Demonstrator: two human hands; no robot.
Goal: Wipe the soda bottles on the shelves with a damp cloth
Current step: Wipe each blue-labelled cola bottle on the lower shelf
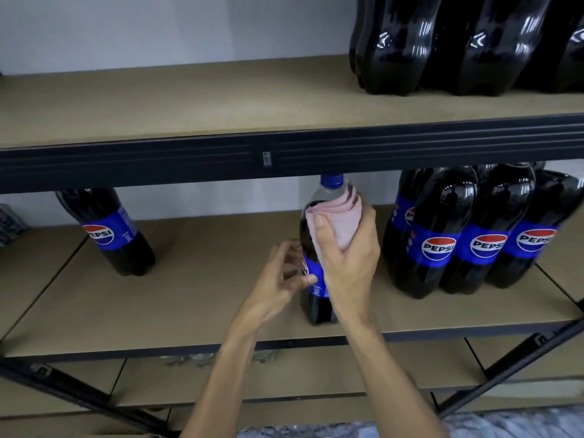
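Observation:
A dark Pepsi bottle [316, 306] with a blue cap and blue label stands upright in the middle of the middle shelf [196, 298]. My right hand [346, 257] grips a folded pink cloth [339, 218] and presses it against the bottle's upper right side, just under the neck. My left hand [284, 279] is at the bottle's left side with its fingers loosely curled; the thumb touches the blue label.
Several Pepsi bottles [467, 235] stand packed together on the right of the same shelf and a single one [109, 232] at the left. More dark bottles [442, 42] stand on the upper shelf [158, 99], whose black front rail hangs just above the cap. Black diagonal braces cross below.

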